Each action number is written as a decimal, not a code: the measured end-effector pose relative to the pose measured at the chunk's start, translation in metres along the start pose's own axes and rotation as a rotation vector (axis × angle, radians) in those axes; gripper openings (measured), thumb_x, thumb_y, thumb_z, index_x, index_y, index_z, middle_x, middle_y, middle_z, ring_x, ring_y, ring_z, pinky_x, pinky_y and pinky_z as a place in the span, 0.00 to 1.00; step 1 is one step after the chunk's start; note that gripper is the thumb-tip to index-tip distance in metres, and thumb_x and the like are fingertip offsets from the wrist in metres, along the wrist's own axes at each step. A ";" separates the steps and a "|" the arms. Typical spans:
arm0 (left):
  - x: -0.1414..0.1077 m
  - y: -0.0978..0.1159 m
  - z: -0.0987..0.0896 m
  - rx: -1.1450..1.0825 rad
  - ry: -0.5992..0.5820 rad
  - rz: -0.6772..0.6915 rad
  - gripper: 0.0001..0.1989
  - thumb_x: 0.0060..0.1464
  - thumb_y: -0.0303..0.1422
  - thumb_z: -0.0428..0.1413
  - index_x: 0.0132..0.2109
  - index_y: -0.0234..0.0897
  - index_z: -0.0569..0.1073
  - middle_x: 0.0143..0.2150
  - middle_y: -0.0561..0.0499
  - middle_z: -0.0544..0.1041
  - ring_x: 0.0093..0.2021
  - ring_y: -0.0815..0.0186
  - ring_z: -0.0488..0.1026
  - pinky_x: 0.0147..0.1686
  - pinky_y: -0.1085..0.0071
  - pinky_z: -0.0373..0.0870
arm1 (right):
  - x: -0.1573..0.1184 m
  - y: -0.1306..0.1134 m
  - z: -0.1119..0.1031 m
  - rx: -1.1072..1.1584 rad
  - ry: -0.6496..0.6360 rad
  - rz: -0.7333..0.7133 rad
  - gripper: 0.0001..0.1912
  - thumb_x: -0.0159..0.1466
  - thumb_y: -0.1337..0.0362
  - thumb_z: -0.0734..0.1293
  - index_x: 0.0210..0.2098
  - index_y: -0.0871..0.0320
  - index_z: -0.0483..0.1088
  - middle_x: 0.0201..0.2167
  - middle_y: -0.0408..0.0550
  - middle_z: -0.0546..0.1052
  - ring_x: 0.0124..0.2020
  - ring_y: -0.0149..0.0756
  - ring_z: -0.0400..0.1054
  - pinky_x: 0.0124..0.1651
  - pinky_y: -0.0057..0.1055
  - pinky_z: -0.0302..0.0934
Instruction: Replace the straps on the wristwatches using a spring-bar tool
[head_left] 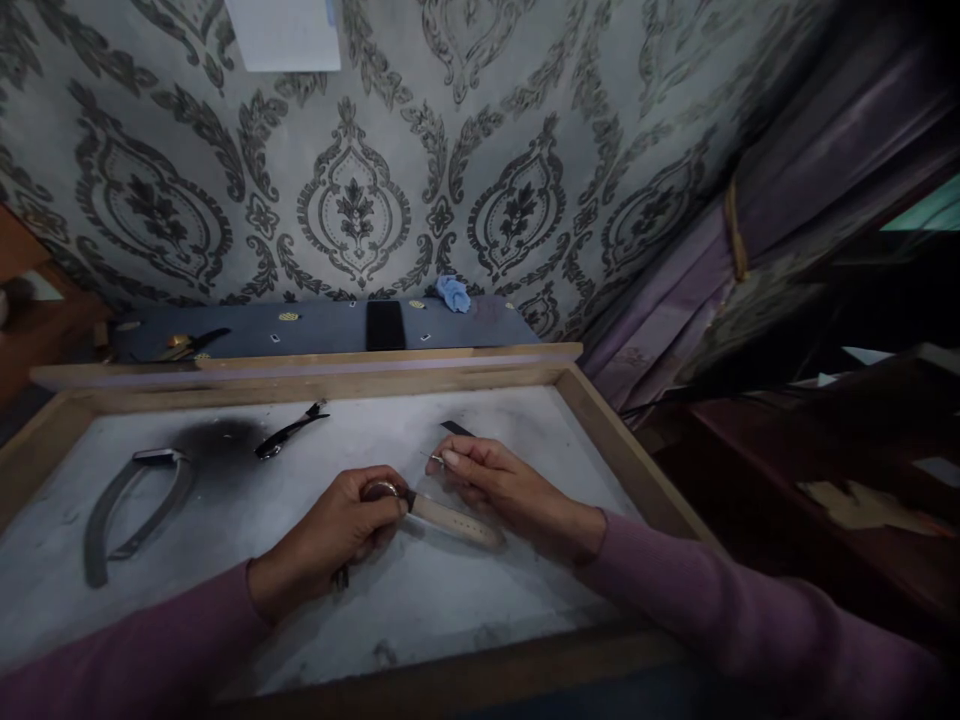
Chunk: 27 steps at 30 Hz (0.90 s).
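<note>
My left hand is closed around a wristwatch, its round case pinched between thumb and fingers. The watch's pale-lined strap, with a row of small holes, sticks out to the right below my other hand. Between thumb and forefinger, my right hand pinches a thin, pointed metal piece, too small to tell its exact kind. Just behind that hand lies a dark flat strip, partly hidden.
Both hands are over a white-bottomed tray with a wooden rim. A grey-banded watch stands at its left, and a black-strapped watch lies farther back. Beyond the rim are a phone, a crumpled blue item and dark tools.
</note>
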<state>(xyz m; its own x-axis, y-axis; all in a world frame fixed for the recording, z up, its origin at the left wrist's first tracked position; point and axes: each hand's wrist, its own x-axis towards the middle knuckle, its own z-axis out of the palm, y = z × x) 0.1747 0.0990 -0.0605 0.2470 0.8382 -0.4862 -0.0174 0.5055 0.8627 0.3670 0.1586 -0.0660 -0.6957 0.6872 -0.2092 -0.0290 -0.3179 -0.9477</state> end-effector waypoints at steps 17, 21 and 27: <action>0.001 0.002 0.003 0.028 0.038 -0.021 0.07 0.43 0.34 0.56 0.31 0.37 0.66 0.13 0.64 0.58 0.13 0.78 0.44 0.13 0.77 0.36 | -0.007 0.009 0.004 -0.330 -0.084 -0.117 0.20 0.67 0.48 0.61 0.32 0.60 0.65 0.24 0.42 0.69 0.25 0.28 0.64 0.29 0.26 0.57; 0.001 0.003 0.003 0.025 0.033 -0.029 0.07 0.43 0.34 0.56 0.31 0.37 0.67 0.13 0.64 0.58 0.13 0.79 0.44 0.12 0.77 0.37 | -0.007 0.012 0.004 -0.257 -0.103 -0.088 0.20 0.66 0.49 0.62 0.35 0.62 0.69 0.23 0.42 0.70 0.22 0.26 0.63 0.25 0.23 0.57; 0.001 0.003 0.002 0.031 0.040 -0.022 0.06 0.44 0.32 0.56 0.31 0.36 0.68 0.14 0.63 0.59 0.13 0.79 0.45 0.12 0.78 0.36 | -0.008 0.010 0.005 -0.195 -0.091 -0.016 0.19 0.64 0.51 0.64 0.34 0.63 0.72 0.21 0.44 0.73 0.19 0.24 0.63 0.22 0.21 0.57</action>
<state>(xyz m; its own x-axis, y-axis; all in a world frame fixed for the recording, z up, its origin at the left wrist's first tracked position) 0.1765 0.1011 -0.0581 0.2080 0.8346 -0.5101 0.0181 0.5182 0.8551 0.3688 0.1469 -0.0732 -0.7584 0.6266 -0.1795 0.0925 -0.1690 -0.9813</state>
